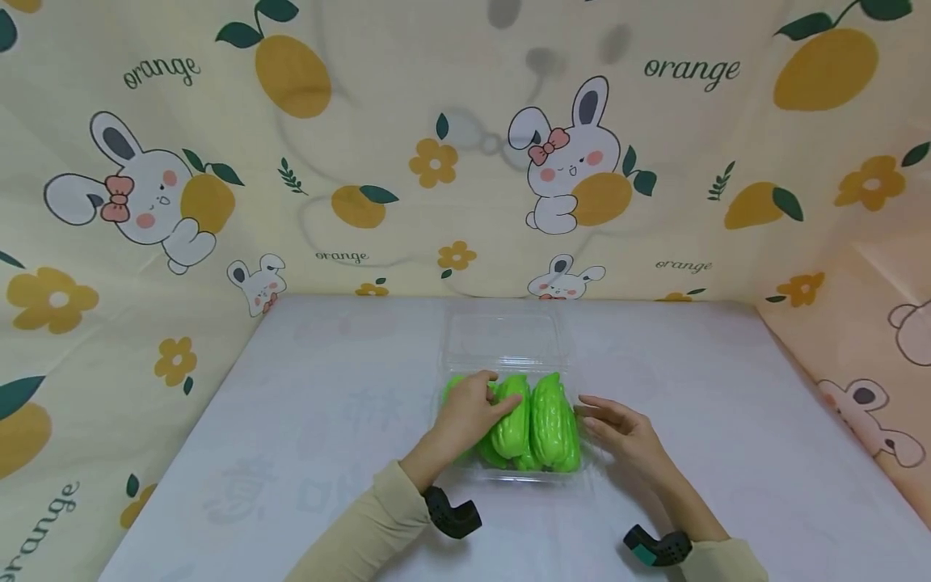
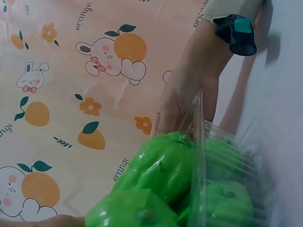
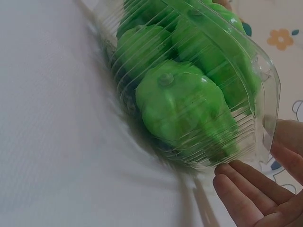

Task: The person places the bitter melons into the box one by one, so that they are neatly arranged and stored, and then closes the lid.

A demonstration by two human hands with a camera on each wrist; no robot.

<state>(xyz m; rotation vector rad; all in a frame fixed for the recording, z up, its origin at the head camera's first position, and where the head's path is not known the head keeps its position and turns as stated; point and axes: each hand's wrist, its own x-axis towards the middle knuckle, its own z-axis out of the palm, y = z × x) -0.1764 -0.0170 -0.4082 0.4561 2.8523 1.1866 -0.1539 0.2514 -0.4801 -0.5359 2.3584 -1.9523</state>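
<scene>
Several glossy green ribbed vegetables (image 1: 550, 424), pepper-like with stubby stems, lie side by side in a clear plastic box (image 1: 520, 477). My left hand (image 1: 469, 412) reaches over the left part of the box, its thumb extended onto a vegetable (image 1: 512, 432). Part of that hand covers the leftmost vegetables; only a finger (image 2: 42, 222) shows low in the left wrist view. Beside the box's right wall is my right hand (image 1: 625, 436), fingers extended. In the right wrist view its fingertips (image 3: 222, 172) are right at the wall's lower edge, with a vegetable (image 3: 182, 101) behind the plastic.
The box's clear lid (image 1: 505, 335) lies folded back on the far side. A white cloth (image 1: 349, 396) covers the table. Behind it and along both sides hangs a printed curtain (image 1: 393, 97) with rabbits and oranges. Each wrist wears a black device (image 1: 452, 514).
</scene>
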